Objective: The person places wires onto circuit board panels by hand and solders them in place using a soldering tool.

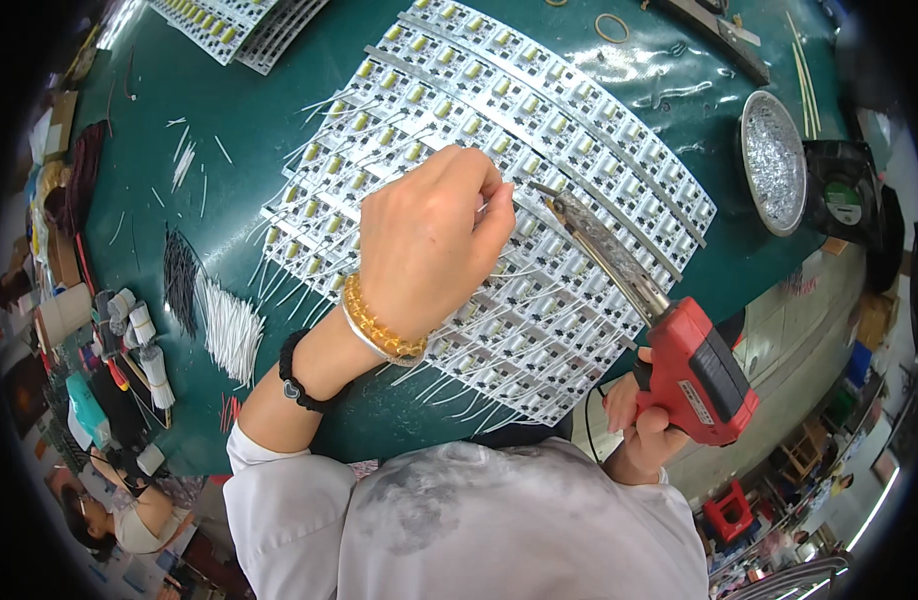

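Note:
A large panel of small white circuit boards [579, 130] with yellowish components lies on the table, with thin white wires [474, 385] attached along many of its rows. Over its middle is my left hand [429, 225], closed in a pinch close above the boards. What the fingertips hold, if anything, is too small or hidden to make out. My right hand [644, 425] grips a red and black soldering gun [704, 375] by its handle. Its long metal barrel [614, 260] slants up and left across the panel, the tip just right of my left fingertips.
Bundles of loose white wires [231, 330] and black wires [179, 280] lie left on the green table [319, 65]. A round metal bowl [774, 165] stands right, beside a black fan [844, 195]. More circuit panels [229, 25] are at the far left. Another person [144, 515] sits lower left.

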The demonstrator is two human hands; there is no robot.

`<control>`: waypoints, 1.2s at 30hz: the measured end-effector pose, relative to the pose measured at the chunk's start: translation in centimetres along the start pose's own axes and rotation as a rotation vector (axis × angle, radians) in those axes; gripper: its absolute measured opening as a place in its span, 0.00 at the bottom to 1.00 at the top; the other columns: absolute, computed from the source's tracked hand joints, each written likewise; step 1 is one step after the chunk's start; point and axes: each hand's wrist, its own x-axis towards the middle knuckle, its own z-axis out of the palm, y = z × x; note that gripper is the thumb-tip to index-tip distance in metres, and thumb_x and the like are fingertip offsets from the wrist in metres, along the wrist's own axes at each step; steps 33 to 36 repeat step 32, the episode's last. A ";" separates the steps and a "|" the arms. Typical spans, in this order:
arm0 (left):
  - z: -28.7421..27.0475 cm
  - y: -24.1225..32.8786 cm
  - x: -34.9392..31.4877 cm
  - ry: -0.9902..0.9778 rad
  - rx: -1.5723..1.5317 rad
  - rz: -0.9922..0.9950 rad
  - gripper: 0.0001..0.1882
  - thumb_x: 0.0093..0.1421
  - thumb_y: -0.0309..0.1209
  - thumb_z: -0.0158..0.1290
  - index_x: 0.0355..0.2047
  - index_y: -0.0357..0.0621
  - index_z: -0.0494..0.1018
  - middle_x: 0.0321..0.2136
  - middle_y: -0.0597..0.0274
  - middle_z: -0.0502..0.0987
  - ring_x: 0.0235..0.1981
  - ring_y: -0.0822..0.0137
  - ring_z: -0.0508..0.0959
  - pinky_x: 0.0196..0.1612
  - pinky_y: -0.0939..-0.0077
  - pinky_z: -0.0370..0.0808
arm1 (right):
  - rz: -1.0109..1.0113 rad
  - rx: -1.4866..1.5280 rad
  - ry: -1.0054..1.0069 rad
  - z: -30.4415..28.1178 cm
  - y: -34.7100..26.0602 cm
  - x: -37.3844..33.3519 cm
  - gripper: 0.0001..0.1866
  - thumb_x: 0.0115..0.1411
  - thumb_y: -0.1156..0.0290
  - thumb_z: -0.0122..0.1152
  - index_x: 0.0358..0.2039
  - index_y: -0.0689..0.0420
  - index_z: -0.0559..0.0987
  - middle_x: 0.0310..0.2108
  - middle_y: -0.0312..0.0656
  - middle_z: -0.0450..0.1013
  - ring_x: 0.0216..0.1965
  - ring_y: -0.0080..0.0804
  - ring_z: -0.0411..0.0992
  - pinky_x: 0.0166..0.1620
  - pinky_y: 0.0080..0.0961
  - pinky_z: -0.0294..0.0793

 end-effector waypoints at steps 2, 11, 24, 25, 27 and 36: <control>-0.1 -0.6 -0.3 0.026 0.016 0.003 0.06 0.50 0.26 0.56 0.20 0.41 0.70 0.15 0.64 0.68 0.13 0.73 0.66 0.17 0.80 0.62 | -0.021 0.013 -0.001 0.6 0.3 0.1 0.37 0.56 0.48 0.53 0.48 0.74 0.62 0.10 0.34 0.61 0.09 0.20 0.58 0.15 0.16 0.57; -6.4 -0.6 0.7 0.178 0.419 -0.051 0.05 0.49 0.27 0.53 0.25 0.39 0.70 0.28 0.53 0.72 0.29 0.55 0.75 0.30 0.66 0.73 | -0.147 0.261 0.002 -0.4 -0.1 0.2 0.31 0.61 0.58 0.49 0.51 0.73 0.55 0.10 0.35 0.56 0.07 0.21 0.54 0.12 0.17 0.56; -17.2 -17.3 -0.7 0.004 0.903 -0.183 0.07 0.45 0.25 0.47 0.24 0.34 0.72 0.25 0.47 0.73 0.31 0.52 0.75 0.35 0.62 0.73 | -0.049 0.360 -0.042 -0.7 0.1 -0.3 0.29 0.60 0.63 0.51 0.52 0.73 0.56 0.09 0.36 0.58 0.09 0.23 0.57 0.16 0.20 0.60; -17.2 -17.2 -0.6 0.033 0.934 -0.155 0.06 0.45 0.24 0.47 0.23 0.34 0.72 0.24 0.47 0.74 0.30 0.53 0.75 0.35 0.62 0.73 | -0.052 0.363 -0.041 -0.8 0.1 -0.3 0.29 0.60 0.63 0.51 0.52 0.73 0.56 0.09 0.36 0.58 0.09 0.23 0.57 0.16 0.20 0.60; -17.0 -16.3 -0.4 0.053 0.913 -0.251 0.06 0.46 0.26 0.48 0.22 0.35 0.72 0.23 0.48 0.75 0.29 0.52 0.76 0.34 0.62 0.73 | -0.059 0.359 -0.037 -0.9 0.1 -0.6 0.30 0.60 0.63 0.52 0.53 0.73 0.56 0.10 0.36 0.58 0.09 0.23 0.57 0.17 0.21 0.61; -17.9 -15.0 -0.6 0.154 0.612 -0.215 0.09 0.46 0.34 0.52 0.25 0.42 0.73 0.21 0.49 0.76 0.26 0.51 0.77 0.33 0.62 0.74 | -0.040 0.339 -0.009 -1.9 0.3 -1.1 0.31 0.59 0.63 0.53 0.54 0.72 0.54 0.10 0.37 0.59 0.09 0.24 0.57 0.18 0.20 0.62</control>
